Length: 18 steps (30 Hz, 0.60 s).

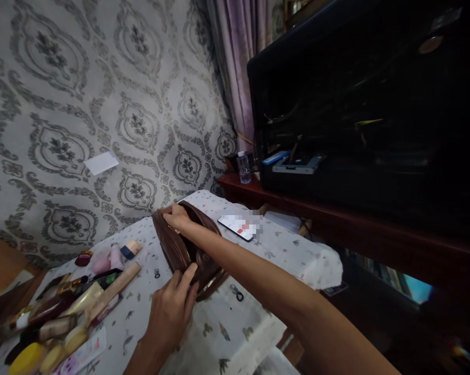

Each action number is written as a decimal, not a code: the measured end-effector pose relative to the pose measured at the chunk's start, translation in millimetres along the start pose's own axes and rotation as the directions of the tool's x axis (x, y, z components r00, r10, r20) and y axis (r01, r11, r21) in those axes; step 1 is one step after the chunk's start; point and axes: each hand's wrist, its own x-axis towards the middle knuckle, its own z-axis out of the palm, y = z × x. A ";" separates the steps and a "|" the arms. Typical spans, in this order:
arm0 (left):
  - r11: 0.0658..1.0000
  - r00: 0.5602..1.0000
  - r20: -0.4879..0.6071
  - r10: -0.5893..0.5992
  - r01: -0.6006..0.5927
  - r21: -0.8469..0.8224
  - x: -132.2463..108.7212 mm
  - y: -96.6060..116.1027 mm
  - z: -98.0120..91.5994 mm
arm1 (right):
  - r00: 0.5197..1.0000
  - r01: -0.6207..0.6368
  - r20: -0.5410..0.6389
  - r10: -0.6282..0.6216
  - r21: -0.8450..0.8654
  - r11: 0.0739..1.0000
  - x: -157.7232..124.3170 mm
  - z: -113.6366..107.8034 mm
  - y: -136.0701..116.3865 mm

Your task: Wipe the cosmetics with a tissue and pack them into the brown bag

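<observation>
A brown leather-like handbag (171, 244) stands on the patterned tablecloth with its top unzipped and its mouth gaping. My left hand (171, 304) pinches the near edge of the opening. Reaching across the bag, my right hand (176, 217) grips the rim at the far end, its fingers partly hidden inside. The inside of the bag is dark and I cannot make out any contents. Left of the bag lies a pile of cosmetics, with a beige tube (120, 284), a yellow round lid (27, 359) and a pink item (101, 263) among them.
A phone with a lit screen (237, 227) lies right of the bag. Small black rings (238, 296) rest near the cloth's front edge. Behind are a clear bottle (243, 167) and a large dark television (336, 114) on a reddish-brown stand (282, 195). Patterned wallpaper (137, 125) borders the back.
</observation>
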 end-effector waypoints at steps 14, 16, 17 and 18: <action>0.999 0.998 0.054 -0.019 0.016 0.050 -91.0 -72.9 -15.2 | 0.816 0.578 0.241 -0.526 -0.341 0.741 -146.4 5.9 31.8; 0.999 0.996 0.085 0.024 -0.028 0.045 -100.6 -75.9 -17.9 | 0.762 0.644 0.226 -0.607 -0.365 0.672 -150.6 10.4 39.2; 0.999 0.995 0.098 0.033 -0.036 0.031 -105.2 -76.2 -18.6 | 0.724 0.681 0.214 -0.655 -0.373 0.630 -153.2 12.4 42.1; 1.000 0.994 0.109 0.025 -0.027 0.016 -109.6 -76.1 -18.9 | 0.683 0.716 0.204 -0.702 -0.378 0.587 -156.1 14.6 44.4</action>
